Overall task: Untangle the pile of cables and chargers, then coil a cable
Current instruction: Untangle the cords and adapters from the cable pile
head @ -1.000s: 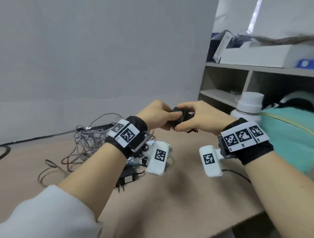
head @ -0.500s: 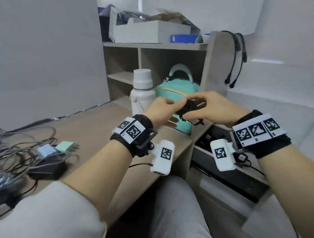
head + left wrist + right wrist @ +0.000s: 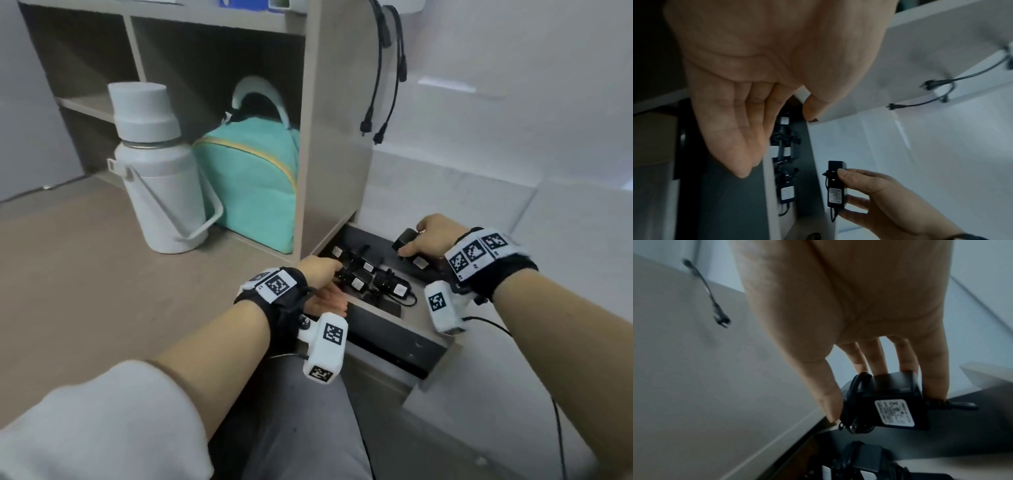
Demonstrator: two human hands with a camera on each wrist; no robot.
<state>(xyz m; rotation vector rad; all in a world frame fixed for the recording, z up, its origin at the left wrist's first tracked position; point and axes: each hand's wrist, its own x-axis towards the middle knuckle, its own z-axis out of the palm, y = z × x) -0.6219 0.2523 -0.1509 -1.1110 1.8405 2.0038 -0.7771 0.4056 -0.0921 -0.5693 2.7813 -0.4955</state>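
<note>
Head view shows the right hand (image 3: 432, 236) over the far right corner of an open black drawer (image 3: 394, 337), its fingers (image 3: 867, 356) and thumb curled round a black charger (image 3: 888, 404) with its cable wound on the body. The left hand (image 3: 320, 270) rests at the drawer's near left edge, fingers (image 3: 740, 129) straight and relaxed, gripping nothing, just beside a row of other coiled chargers (image 3: 368, 277). The step in hand looks like stowing the wound charger. To do it well, lower it flat into bare drawer floor near the right edge, label up, apart from the row. Let go only once it rests, so the wound cable does not spring loose. The left hand should steady the drawer front.
</note>
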